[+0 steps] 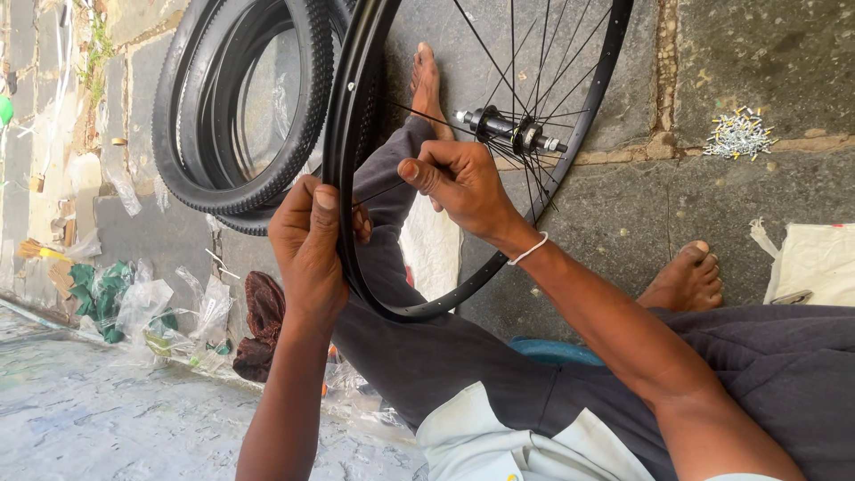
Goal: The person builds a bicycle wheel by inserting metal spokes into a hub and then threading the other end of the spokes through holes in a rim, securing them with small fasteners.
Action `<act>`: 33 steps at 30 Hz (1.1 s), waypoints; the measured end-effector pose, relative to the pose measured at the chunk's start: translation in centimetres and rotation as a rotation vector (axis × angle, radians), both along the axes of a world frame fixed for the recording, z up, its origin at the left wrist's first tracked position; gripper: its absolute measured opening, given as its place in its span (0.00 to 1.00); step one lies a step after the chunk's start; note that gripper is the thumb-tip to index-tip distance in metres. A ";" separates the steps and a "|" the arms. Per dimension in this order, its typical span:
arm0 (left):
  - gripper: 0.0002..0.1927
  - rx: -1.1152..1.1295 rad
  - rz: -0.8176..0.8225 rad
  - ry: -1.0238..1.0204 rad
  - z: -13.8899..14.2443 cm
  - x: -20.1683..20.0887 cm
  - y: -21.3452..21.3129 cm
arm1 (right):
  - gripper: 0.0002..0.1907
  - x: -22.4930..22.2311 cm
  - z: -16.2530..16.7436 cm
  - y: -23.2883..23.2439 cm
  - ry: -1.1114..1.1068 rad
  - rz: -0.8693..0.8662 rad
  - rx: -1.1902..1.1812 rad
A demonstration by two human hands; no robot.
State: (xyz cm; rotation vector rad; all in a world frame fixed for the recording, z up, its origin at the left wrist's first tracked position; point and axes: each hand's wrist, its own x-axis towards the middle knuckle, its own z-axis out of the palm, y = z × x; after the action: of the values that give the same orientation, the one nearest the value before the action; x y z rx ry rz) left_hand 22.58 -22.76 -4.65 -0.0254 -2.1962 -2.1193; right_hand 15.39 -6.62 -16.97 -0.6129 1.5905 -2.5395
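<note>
A black bicycle wheel rim (341,134) with thin spokes and a metal hub (509,131) stands across my lap. My left hand (307,240) is closed around the rim's edge, thumb pressed on its outer face. My right hand (463,187), with a white band at the wrist, reaches inside the rim and pinches a spoke (378,191) near where it meets the rim. Both hands sit close together on the same stretch of rim.
Black knobby tyres (236,107) lean behind the rim. A pile of small metal spoke nipples (737,135) lies on the stone floor, with a white cloth (815,263) nearby. Plastic bags (142,307) and a brown rag (263,321) lie at the left. My bare feet (686,278) rest on the stone.
</note>
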 end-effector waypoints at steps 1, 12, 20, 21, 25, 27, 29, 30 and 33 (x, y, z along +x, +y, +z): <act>0.18 0.013 -0.003 0.002 0.0 0.0 0.0 | 0.26 0.0 -0.1 0.0 0.008 -0.005 0.006; 0.18 -0.026 -0.125 -0.031 0.6 0.1 -0.1 | 0.26 0.1 0.4 0.0 0.049 -0.013 0.002; 0.27 -0.233 -0.291 0.109 0.1 0.6 -0.6 | 0.16 0.4 2.2 5.5 0.208 -0.633 0.239; 0.28 -0.261 -0.284 0.098 0.0 0.9 -0.8 | 0.14 -0.9 1.3 7.7 0.208 -0.785 0.090; 0.29 -0.267 -0.286 0.086 -0.8 2.4 -1.8 | 0.13 -9.1 -7.5 16.5 -0.127 -1.013 0.065; 0.29 -0.233 -0.304 0.080 -1.1 3.4 -2.3 | 0.08 -10.1 -14.5 18.2 -0.397 -0.859 0.406; 0.29 -0.217 -0.323 0.079 -1.4 4.0 -2.8 | 0.06 -9.9 -20.7 18.0 -0.518 -0.636 0.808; 0.29 -0.212 -0.329 0.089 -1.6 4.4 -2.9 | 0.12 -9.5 -23.2 17.5 -0.684 -0.479 0.647; 0.31 -0.227 -0.336 0.067 -1.9 5.2 -3.0 | 0.16 -7.9 -26.7 15.8 -0.811 -0.332 0.331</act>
State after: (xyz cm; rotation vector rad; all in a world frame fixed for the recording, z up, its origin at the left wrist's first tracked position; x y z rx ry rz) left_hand 27.83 -25.76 -6.57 -0.5065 -2.5260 -1.9631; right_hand 7.50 9.19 -43.70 0.6806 1.7679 -2.1450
